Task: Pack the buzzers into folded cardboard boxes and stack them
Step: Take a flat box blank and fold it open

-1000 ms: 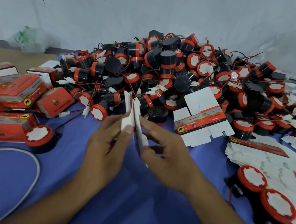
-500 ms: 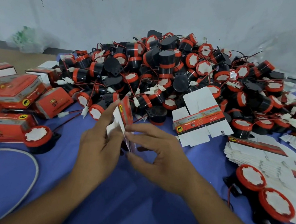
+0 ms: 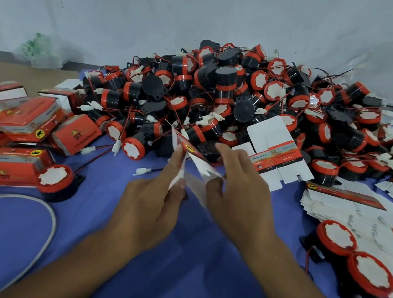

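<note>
One motion-blurred cardboard box (image 3: 197, 162): left grip (image 3: 151, 200) pinches it, right grip (image 3: 240, 194) touches with straight fingers (image 3: 227, 153).

left hand (image 3: 151, 200) and right hand (image 3: 239, 194): bare, long-fingered, knuckles creased, outlines softened by blur at the fingertips. left forearm (image 3: 71, 257) and right forearm (image 3: 297, 287): bare along the whole visible length down to the lower frame edge, smooth, tapering toward the wrists.

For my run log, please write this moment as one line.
phase: box folding | left hand: pinches box blank | right hand: touches it, fingers spread | buzzers: none held
</note>
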`<state>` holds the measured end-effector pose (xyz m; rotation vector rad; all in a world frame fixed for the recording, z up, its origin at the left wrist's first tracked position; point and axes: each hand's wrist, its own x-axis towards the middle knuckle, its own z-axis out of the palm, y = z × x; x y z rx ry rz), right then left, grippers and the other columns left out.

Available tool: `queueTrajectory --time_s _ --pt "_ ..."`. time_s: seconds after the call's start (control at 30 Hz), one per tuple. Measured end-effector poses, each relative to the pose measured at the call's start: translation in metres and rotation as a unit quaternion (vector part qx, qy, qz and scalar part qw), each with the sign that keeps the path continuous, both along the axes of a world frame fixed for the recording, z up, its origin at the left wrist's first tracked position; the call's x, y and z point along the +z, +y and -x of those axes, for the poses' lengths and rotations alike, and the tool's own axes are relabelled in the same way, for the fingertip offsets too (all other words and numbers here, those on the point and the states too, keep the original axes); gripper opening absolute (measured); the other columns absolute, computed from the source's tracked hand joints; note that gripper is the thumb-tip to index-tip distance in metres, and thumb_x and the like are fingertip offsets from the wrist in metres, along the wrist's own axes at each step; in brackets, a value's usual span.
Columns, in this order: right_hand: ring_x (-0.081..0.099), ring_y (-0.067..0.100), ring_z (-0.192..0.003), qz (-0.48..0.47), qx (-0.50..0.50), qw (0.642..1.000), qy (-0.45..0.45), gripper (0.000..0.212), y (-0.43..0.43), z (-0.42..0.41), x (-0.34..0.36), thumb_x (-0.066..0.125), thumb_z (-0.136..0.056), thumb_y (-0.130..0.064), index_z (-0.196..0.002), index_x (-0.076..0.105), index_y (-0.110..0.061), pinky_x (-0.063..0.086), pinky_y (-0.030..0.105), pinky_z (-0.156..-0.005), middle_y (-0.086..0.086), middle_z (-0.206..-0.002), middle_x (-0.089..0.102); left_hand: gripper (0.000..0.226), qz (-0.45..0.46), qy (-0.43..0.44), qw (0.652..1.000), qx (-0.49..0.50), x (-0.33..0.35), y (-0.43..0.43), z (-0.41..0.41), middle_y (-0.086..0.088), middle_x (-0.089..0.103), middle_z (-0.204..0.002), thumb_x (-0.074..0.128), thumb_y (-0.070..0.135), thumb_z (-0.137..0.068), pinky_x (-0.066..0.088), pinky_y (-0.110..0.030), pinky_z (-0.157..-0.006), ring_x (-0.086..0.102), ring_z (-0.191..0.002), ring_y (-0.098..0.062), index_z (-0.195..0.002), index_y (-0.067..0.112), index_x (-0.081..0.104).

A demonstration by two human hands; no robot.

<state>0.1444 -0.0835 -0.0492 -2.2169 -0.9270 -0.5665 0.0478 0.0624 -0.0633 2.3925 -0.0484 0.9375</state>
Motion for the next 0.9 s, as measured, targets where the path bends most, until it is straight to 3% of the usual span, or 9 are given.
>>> queueTrajectory --time_s 0.07,0.17,0.2,0.33,0.47,0.6,0.7,0.8,0.9 --pt "0.057 0.018 -0.084 -0.047 -0.04 0.997 0.039 0.013 -0.008 -0.012 0.002 0.059 -0.094 -0.02 -0.104 0.067 -0.022 0.045 0.025 -0.067 -0.005 -0.097 0.062 0.066 0.051 0.025 0.998 -0.026 -0.002 -0.004 0.002 0.015 0.072 -0.084 0.037 0.04 -0.097 0.057 -0.038 -0.065 0.069 -0.068 -0.006 -0.157 0.034 0.01" --pt "0.058 0.005 -0.076 -0.074 -0.043 0.988 0.127 0.017 -0.017 -0.026 0.006 0.065 -0.093 -0.038 -0.077 0.061 -0.039 0.038 0.011 -0.064 -0.016 -0.082 0.059 0.066 0.086 0.026 0.994 -0.065 -0.004 -0.005 0.003 0.029 0.068 -0.085 0.04 0.038 -0.096 0.055 -0.025 -0.064 0.066 -0.069 0.002 -0.154 0.04 0.008" --pt "0.06 0.003 -0.078 -0.072 0.002 0.984 0.162 0.004 -0.017 -0.027 0.005 0.068 -0.091 -0.038 -0.088 0.066 -0.037 0.041 0.012 -0.066 -0.016 -0.091 0.061 0.065 0.079 0.013 0.994 -0.071 -0.004 -0.006 0.003 0.028 0.067 -0.078 0.042 0.035 -0.096 0.053 -0.022 -0.057 0.063 -0.061 0.002 -0.154 0.037 0.012" --pt "0.054 -0.007 -0.115 0.017 0.199 0.936 0.29 0.056 -0.012 -0.014 -0.003 0.067 -0.089 -0.034 -0.141 0.047 -0.035 0.049 0.017 -0.086 -0.019 -0.134 0.053 0.06 0.108 0.015 0.993 -0.043 -0.002 -0.005 0.002 0.003 0.066 -0.061 0.048 0.033 -0.095 0.046 -0.033 -0.043 0.055 -0.043 -0.013 -0.152 0.037 0.03" --pt "0.037 -0.014 -0.132 0.015 0.28 0.914 0.295 0.074 -0.01 -0.005 -0.001 0.068 -0.084 -0.046 -0.148 0.03 -0.045 0.036 0.004 -0.098 -0.027 -0.146 0.041 0.06 0.115 0.02 0.993 -0.009 0.0 -0.002 0.0 0.013 0.057 -0.053 0.05 0.014 -0.089 0.032 -0.008 -0.041 0.048 -0.04 -0.004 -0.146 0.031 0.041" --pt "0.032 -0.018 -0.134 0.025 0.316 0.893 0.32 0.09 -0.013 -0.005 0.001 0.079 -0.078 -0.051 -0.141 0.016 -0.065 0.035 -0.001 -0.095 -0.043 -0.143 0.033 0.045 0.109 -0.007 0.994 -0.006 0.002 -0.001 0.001 0.007 0.058 -0.055 0.048 0.03 -0.093 0.033 -0.013 -0.038 0.049 -0.041 -0.008 -0.133 0.049 0.044" --pt "0.033 -0.014 -0.136 0.024 0.315 0.899 0.303 0.089 -0.012 -0.003 0.002 0.078 -0.078 -0.053 -0.141 0.016 -0.066 0.039 0.001 -0.092 -0.04 -0.146 0.032 0.036 0.125 -0.02 0.992 0.028 0.002 0.0 -0.001 0.005 0.068 -0.079 0.057 0.032 -0.096 0.045 -0.019 -0.045 0.06 -0.054 -0.011 -0.121 0.057 0.051" --pt "0.035 -0.009 -0.137 0.018 0.313 0.903 0.295 0.088 -0.011 -0.003 -0.001 0.077 -0.082 -0.049 -0.15 0.021 -0.049 0.042 0.005 -0.094 -0.031 -0.149 0.035 0.051 0.143 -0.011 0.989 0.043 0.002 0.004 -0.005 0.015 0.067 -0.097 0.068 0.014 -0.091 0.048 -0.011 -0.071 0.063 -0.089 0.0 -0.113 0.057 0.051" --pt "0.038 -0.01 -0.134 0.013 0.299 0.913 0.277 0.086 -0.01 -0.002 -0.004 0.075 -0.084 -0.042 -0.151 0.022 -0.045 0.036 0.002 -0.095 -0.028 -0.145 0.039 0.066 0.176 0.02 0.984 0.025 0.002 0.002 -0.006 0.011 0.06 -0.117 0.067 0.013 -0.09 0.049 -0.019 -0.081 0.059 -0.103 -0.003 -0.117 0.07 0.045"
